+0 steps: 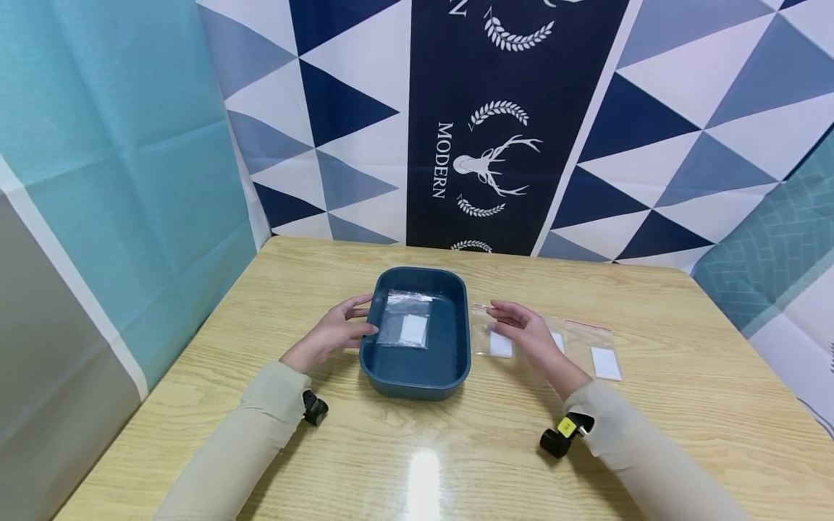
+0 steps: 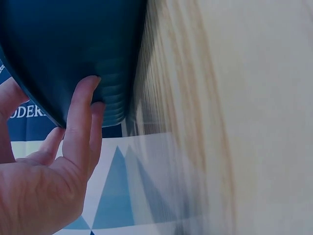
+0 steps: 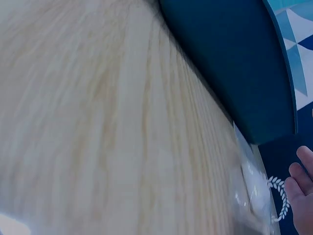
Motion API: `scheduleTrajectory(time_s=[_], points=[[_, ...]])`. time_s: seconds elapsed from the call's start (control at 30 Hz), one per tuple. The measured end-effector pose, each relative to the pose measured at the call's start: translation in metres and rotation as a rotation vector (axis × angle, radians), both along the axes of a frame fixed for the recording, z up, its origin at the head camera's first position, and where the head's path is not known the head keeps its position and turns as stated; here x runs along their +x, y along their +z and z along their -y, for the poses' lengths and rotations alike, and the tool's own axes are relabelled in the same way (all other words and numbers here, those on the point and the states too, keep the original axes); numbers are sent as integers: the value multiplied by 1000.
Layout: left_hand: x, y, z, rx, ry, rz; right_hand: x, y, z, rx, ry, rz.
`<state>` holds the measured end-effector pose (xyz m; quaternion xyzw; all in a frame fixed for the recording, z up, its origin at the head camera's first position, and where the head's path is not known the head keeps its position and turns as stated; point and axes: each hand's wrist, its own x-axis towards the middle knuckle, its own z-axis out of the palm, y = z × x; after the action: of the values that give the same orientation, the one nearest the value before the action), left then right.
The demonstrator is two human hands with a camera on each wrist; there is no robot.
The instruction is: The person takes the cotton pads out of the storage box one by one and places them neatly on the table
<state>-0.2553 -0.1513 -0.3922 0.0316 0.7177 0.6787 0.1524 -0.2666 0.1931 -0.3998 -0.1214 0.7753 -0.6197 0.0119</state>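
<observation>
A dark blue rectangular box [image 1: 415, 391] stands on the table, with a clear zip bag [image 1: 394, 329] holding a white card inside it. At its left side, my left hand [image 1: 332, 331] touches the wall with fairly straight fingers; the left wrist view shows fingertips [image 2: 90, 83] on the outer wall. My right hand [image 1: 524, 334] hovers over or rests on the zip bags right of the box, its fingers loosely bent. Nearest to it lies one bag with a white card [image 1: 500, 345]. Another bag's card [image 1: 558, 341] is partly hidden behind the hand. Farther right lies a red-edged zip bag [image 1: 580, 340].
The light wooden table [image 1: 352, 463] reaches back to a patterned cloth [image 1: 365, 116] hung behind it. A teal cloth [image 1: 150, 145] hangs on the left. Small black cameras [image 1: 555, 443] are strapped to both wrists.
</observation>
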Motion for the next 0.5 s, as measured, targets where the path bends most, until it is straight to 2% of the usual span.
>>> scheduleTrajectory(time_s=[0.27,0.5], points=[[0,1,0,2,-7,-6,-6,11,14,25,19,22],[0,0,0,-8,7,0,-13,27,22,42,56,40]])
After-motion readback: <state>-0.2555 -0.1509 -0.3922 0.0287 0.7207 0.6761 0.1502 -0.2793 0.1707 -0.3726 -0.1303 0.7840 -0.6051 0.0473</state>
